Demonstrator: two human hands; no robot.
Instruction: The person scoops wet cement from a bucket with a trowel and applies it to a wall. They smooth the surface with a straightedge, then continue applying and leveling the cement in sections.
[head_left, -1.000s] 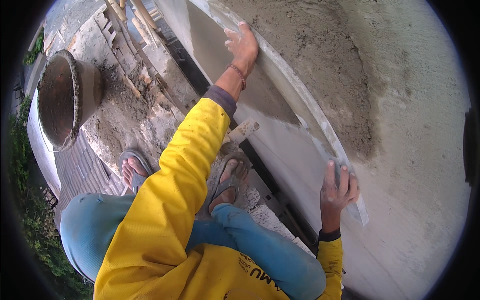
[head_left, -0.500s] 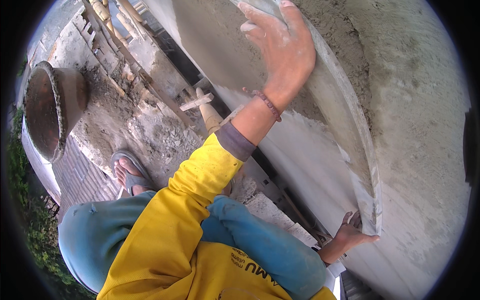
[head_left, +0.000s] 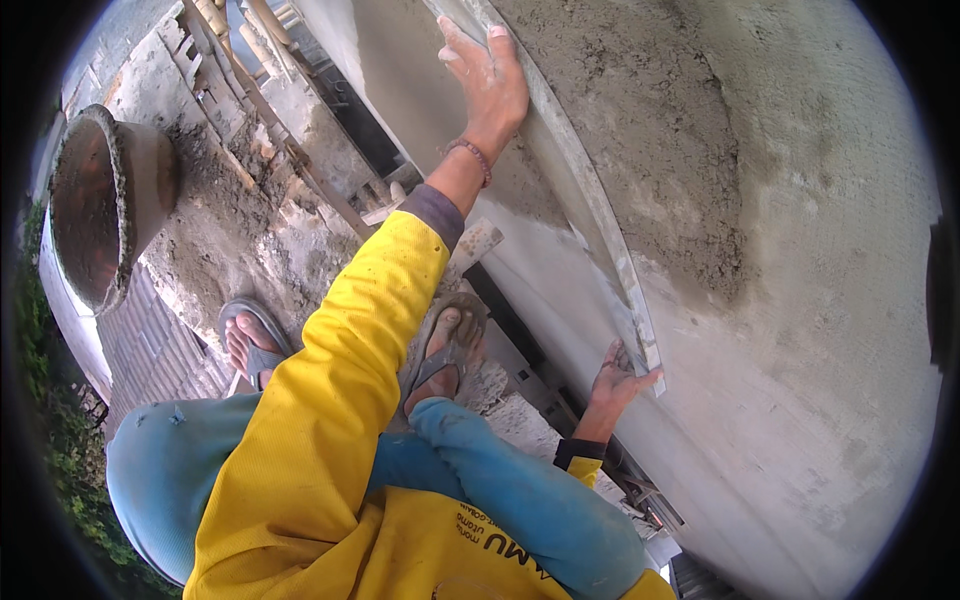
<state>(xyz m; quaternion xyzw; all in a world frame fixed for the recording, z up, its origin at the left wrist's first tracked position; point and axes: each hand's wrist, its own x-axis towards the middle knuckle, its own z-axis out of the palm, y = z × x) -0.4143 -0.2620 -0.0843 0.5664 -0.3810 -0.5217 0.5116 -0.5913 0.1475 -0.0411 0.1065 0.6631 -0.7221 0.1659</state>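
Observation:
A long straightedge [head_left: 600, 212], smeared with mortar, lies against the plastered wall [head_left: 800, 440] and looks curved in this lens. Near its upper end, my left hand [head_left: 492, 88] grips it, with the thumb on one side and fingers around the other. My right hand [head_left: 615, 380] holds the lower end, thumb pressed at the tip. Rough wet plaster [head_left: 670, 140] lies to the right of the straightedge, while a smoother damp patch shows on its left.
A mortar-crusted bucket [head_left: 140, 190] stands at the left. My sandalled feet rest on a rubble-strewn ledge [head_left: 240, 235]. A dark gap [head_left: 515, 330] runs between ledge and wall. Bamboo poles [head_left: 262, 35] are at the top left; corrugated roofing [head_left: 165, 350] lies below.
Both hands and the straightedge have shifted left across the wall, the lower end also moving up. More rough plaster shows on the right, and my right foot has come into view.

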